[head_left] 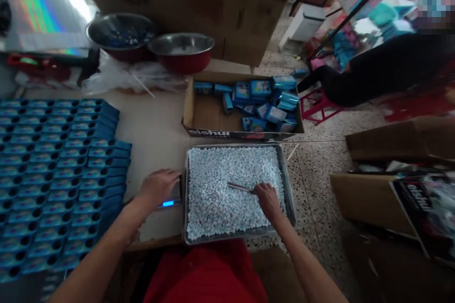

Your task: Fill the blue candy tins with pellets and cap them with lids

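A metal tray (292, 203) full of small pale blue and white pellets lies at the table's front edge. Over its right part, my right hand (267, 199) is closed round the end of a thin metal tool (241, 187), whose tip points left at the pellets. My left hand (161, 185) is left of the tray, above a small scale with a lit blue display (168, 204). Its fingers reach right and are blurred; whether they hold anything is hidden.
Behind the tray stands an open carton (209, 112) with blue boxes. Rows of blue boxes (64, 175) fill the left. Two metal bowls (121, 33) (188, 57) stand at the back. A seated person (387, 71) and cartons (373, 203) are on the right.
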`<state>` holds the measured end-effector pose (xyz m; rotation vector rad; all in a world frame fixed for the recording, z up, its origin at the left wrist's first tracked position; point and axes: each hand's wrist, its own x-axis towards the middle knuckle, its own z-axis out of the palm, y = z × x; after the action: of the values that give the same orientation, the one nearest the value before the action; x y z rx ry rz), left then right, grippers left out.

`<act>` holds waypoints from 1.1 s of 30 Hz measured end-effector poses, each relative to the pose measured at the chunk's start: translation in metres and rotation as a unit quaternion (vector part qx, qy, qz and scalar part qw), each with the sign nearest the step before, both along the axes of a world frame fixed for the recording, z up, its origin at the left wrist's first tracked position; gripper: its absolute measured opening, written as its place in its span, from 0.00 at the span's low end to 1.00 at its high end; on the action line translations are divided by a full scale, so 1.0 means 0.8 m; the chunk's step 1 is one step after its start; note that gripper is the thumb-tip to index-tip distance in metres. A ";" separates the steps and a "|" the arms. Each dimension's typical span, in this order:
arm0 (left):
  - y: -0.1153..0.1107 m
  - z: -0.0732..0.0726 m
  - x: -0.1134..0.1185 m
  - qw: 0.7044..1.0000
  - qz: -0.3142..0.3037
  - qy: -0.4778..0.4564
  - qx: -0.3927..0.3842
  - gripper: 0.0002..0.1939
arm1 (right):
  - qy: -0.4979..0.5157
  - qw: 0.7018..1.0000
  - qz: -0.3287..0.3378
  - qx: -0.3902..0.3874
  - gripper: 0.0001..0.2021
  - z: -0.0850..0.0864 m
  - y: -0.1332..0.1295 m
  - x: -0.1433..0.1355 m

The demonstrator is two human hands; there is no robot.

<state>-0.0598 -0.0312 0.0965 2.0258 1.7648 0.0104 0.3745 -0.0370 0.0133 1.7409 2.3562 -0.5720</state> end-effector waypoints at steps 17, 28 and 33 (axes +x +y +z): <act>0.483 -0.052 0.176 0.989 0.026 -0.027 0.144 0.14 | 0.256 0.926 -0.270 -0.067 0.14 -0.040 0.008 0.062; 0.456 -0.069 0.151 0.941 -0.315 0.038 0.115 0.16 | 0.463 0.772 -0.389 -0.197 0.14 -0.054 0.015 -0.043; 0.369 -0.022 0.144 0.975 -0.077 -0.079 0.191 0.14 | 0.503 0.715 -0.426 -0.234 0.17 0.025 0.012 -0.039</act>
<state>0.0552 0.2641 0.0789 2.3482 1.5946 0.4847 0.3430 -0.0273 0.0336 2.4706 1.2021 -2.5072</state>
